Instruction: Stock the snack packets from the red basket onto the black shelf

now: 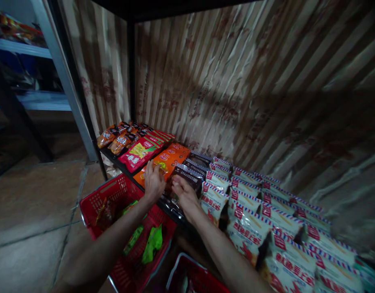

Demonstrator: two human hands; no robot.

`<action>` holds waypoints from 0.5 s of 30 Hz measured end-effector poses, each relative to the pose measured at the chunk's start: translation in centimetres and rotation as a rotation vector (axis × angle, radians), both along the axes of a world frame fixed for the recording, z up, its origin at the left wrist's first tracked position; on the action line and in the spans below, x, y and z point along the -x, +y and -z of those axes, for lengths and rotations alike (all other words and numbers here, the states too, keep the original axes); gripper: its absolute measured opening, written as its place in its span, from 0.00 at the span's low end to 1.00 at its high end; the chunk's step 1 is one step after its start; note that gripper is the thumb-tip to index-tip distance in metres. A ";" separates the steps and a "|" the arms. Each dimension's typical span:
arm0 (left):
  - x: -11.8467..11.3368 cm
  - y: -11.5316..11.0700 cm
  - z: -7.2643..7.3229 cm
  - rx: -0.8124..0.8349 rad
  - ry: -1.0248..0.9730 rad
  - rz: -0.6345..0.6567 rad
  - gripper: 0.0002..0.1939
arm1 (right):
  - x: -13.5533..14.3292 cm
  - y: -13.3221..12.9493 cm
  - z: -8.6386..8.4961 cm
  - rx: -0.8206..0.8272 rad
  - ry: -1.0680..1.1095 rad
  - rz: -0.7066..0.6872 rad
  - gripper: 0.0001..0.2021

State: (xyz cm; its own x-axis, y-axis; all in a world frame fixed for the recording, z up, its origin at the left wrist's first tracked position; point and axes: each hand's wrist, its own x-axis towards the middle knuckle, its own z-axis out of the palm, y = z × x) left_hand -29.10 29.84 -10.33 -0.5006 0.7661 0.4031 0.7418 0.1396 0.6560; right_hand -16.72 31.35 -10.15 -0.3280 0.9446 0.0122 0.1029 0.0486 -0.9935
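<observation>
My left hand point(154, 181) rests on the front part of an orange snack packet point(174, 153), its fingers apart and slightly bent. Just to its right is my right hand point(186, 195), fingers loosely stretched toward the left, over the front of a dark brown packet with a checkered top edge point(189, 173). Neither hand appears to grip anything, though some fingertips are hard to make out. Left of the orange packet lies a red and pink snack bag point(141, 152). On the right stand rows of white bags with red lettering point(247, 228).
Small orange and black packets point(122, 142) fill the shelf's left end. Below the shelf edge is a red basket point(106, 189) with several packets, including a green one point(152, 244). Another red basket point(202, 272) stands nearer. A corrugated cardboard wall point(206, 81) backs the shelf.
</observation>
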 end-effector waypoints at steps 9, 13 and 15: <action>4.8 6.5 -0.3 0.271 0.111 0.147 0.22 | 8.2 -0.8 1.5 0.033 -0.160 0.171 0.32; 5.3 8.1 0.5 0.313 0.189 0.180 0.22 | 8.8 -0.4 2.2 -0.060 -0.144 0.187 0.35; 5.4 8.8 1.0 0.323 0.209 0.189 0.22 | 8.9 -0.2 2.5 -0.082 -0.125 0.179 0.37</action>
